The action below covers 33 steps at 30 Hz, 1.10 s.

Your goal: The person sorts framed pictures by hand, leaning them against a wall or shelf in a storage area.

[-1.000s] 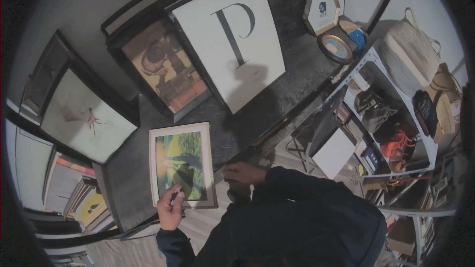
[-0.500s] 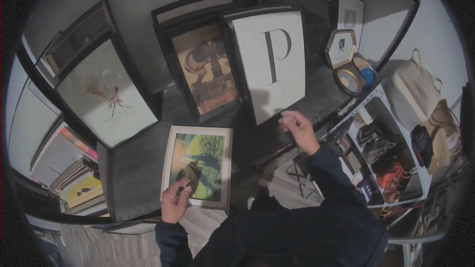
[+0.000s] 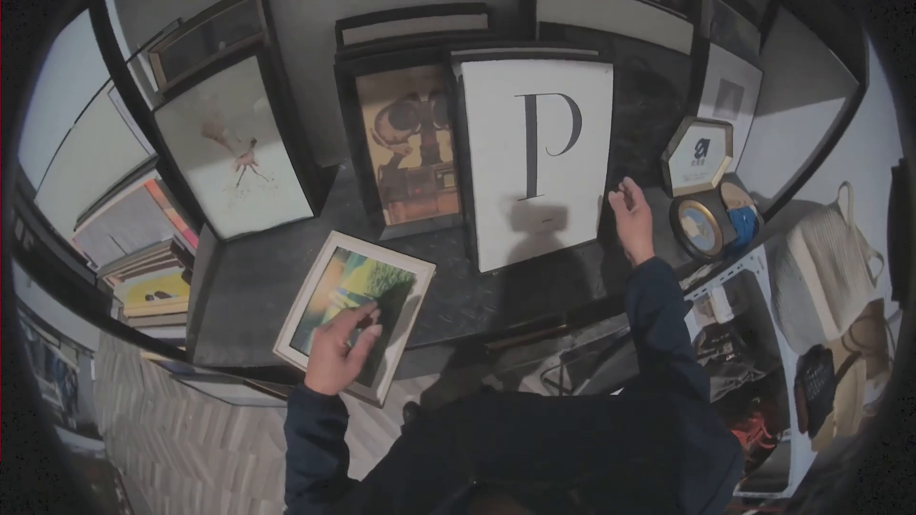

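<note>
A small picture [image 3: 399, 288] in a pale wooden frame lies at the dark table's front edge, its near corner jutting past it. Over its lower left part is my left hand [image 3: 342, 348], fingers loosely bent and thumb a little apart, with nothing visible between them. Whether it touches the picture I cannot tell. My right hand [image 3: 634, 219] is raised just right of the large white print with a letter P [image 3: 501, 153]. Its fingers are bent, the thumb slightly apart, and no held object shows. Left of the print leans a dark-framed robot picture [image 3: 405, 157].
A framed picture [image 3: 234, 153] leans at the left of the table [image 3: 239, 296]. At the right stand a hexagonal frame [image 3: 698, 154] and a round frame [image 3: 699, 227]. A shelf with bags [image 3: 754, 362] is below right, beside a woven bag [image 3: 825, 262].
The view has turned and shifted. The small picture now lies more slanted, with my left hand still over it. My right hand has moved from the P print's lower corner to beside its right edge.
</note>
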Motion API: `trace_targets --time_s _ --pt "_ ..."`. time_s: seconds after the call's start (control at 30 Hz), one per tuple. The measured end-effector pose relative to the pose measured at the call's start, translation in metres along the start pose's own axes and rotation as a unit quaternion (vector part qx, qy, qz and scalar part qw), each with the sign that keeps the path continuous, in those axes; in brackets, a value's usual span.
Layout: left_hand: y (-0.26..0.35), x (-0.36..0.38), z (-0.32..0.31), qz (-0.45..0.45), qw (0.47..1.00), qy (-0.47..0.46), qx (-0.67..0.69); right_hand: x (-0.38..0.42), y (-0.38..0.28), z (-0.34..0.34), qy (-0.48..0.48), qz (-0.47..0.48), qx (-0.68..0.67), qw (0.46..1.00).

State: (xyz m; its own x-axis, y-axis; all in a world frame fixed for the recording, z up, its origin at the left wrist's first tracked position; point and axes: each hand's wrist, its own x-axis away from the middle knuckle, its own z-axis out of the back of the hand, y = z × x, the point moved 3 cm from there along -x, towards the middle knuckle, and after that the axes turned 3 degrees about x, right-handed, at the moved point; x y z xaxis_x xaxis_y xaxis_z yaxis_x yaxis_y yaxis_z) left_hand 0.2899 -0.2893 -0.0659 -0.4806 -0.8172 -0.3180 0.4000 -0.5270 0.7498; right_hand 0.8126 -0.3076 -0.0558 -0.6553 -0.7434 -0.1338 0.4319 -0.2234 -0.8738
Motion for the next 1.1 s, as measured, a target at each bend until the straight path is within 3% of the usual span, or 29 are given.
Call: trace_targets --time_s 0.27,0.47,0.6,0.87,1.1 --pt "0.031 -0.03 -0.039 0.033 0.993 -0.086 -0.074 -0.038 0.008 -0.013 -0.059 -0.031 -0.025 0.997" --pt "0.043 -0.08 -0.061 0.039 0.99 -0.127 -0.055 -0.046 0.011 -0.012 -0.06 -0.043 -0.034 0.997" --pt "0.036 -0.12 -0.078 0.005 0.994 -0.105 -0.031 -0.065 0.032 -0.022 -0.064 0.009 -0.081 0.995" --pt "0.035 -0.186 -0.108 0.127 0.985 -0.101 0.063 -0.067 0.019 -0.015 -0.076 -0.002 -0.082 0.994" --pt "0.035 -0.195 -0.118 0.151 0.982 -0.1 0.046 -0.061 0.001 -0.016 -0.079 -0.026 -0.034 0.996"
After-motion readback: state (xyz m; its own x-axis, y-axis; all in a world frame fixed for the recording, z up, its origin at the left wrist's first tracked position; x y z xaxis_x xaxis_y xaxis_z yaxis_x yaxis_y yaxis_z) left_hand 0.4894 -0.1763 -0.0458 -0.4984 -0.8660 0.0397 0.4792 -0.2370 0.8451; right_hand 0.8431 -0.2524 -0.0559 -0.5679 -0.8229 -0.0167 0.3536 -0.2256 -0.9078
